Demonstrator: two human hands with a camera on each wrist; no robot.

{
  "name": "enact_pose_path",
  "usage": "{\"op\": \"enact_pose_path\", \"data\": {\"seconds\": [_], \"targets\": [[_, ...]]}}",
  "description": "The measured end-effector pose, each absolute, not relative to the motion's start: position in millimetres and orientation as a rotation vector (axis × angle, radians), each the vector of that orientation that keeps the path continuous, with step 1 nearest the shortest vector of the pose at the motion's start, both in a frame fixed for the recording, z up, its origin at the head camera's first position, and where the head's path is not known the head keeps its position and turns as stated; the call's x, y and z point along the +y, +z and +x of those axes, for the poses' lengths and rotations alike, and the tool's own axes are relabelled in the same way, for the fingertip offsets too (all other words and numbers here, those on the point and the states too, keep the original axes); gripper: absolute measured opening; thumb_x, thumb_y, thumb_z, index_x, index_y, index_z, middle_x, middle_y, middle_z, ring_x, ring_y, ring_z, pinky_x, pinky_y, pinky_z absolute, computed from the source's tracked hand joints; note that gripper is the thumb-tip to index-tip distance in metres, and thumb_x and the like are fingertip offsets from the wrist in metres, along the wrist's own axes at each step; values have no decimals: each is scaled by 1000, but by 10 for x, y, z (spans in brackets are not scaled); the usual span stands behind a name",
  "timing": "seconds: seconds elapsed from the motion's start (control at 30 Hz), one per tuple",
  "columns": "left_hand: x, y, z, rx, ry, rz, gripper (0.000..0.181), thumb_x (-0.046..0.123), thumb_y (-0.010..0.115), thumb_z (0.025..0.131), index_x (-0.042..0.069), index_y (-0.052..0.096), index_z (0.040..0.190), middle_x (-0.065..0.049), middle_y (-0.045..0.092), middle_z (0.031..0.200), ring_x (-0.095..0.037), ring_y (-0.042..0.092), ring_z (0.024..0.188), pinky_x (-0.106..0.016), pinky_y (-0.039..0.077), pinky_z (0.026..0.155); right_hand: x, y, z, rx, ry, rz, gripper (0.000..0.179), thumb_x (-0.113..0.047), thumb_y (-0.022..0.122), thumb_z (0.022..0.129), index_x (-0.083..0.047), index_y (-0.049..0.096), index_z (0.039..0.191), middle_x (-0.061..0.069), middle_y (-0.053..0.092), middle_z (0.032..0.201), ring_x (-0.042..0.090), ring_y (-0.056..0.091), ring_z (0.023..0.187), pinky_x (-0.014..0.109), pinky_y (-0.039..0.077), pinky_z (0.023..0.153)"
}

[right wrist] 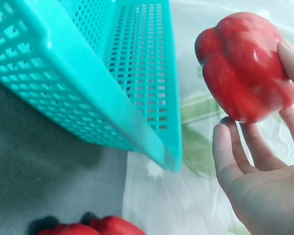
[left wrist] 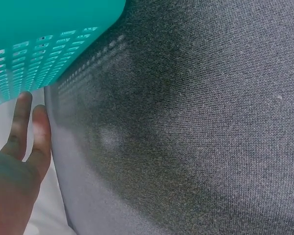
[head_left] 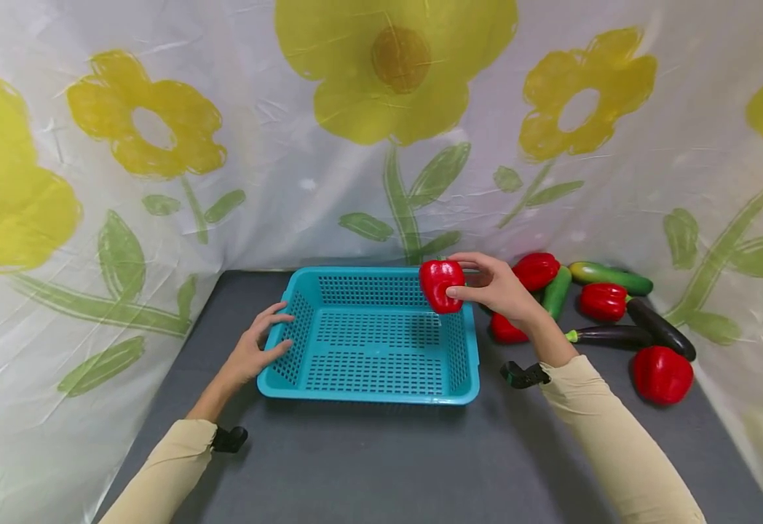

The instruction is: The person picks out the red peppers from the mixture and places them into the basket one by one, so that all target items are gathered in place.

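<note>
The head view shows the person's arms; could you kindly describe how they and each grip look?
The left sleeve and right sleeve are plain pale beige, wrinkled near the cuffs. The left device and right device by the cuffs are small and black, with no visible cable. The left grip and right grip wear no gloves.

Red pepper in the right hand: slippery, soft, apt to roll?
The red pepper looks glossy, so may be slippery. Rounded, lobed sides suggest it might rock or roll. It seems stiff: no dent shows where the right hand pinches it.
</note>
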State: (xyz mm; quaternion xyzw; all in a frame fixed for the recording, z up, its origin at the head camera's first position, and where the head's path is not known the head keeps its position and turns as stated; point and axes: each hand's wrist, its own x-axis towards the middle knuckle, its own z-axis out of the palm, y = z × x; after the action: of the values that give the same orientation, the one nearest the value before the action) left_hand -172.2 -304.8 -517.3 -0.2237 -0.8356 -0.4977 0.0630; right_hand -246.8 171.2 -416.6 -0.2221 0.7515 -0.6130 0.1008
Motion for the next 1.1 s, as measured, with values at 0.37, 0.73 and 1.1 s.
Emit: {"op": "enact_pose_path", "data": {"seconds": [0.37,0.73,1.1], "targets": [[-3039,-5157,-1681,-2535,-1502,-639,42,-7,66,95,-9,53,135,-20,27,160,-45,26,144,-65,34,101,1474,-4141,-2519,2188,-1793,-657,57,-13,79,90,-7,55,141,12,54,139,38,53,121,64,49,89],[-3023,-5162,-1710,-2522,-1512,-648,42,-8,65,94,-9,53,135,-22,27,160,-46,24,144,-68,34,100,1101,-4124,-2613,2167,-1735,-648,58,-16,78,92,-10,54,144,11,53,140,37,58,117,56,53,88],[-3044,-5185,-1724,-2523,-1511,-659,42,-7,65,95,-10,53,135,-20,27,160,-50,26,142,-61,37,100,619,-4381,-2748,2067,-1778,-636,50,-10,76,92,-9,58,139,14,53,139,36,47,127,63,48,92]]}}
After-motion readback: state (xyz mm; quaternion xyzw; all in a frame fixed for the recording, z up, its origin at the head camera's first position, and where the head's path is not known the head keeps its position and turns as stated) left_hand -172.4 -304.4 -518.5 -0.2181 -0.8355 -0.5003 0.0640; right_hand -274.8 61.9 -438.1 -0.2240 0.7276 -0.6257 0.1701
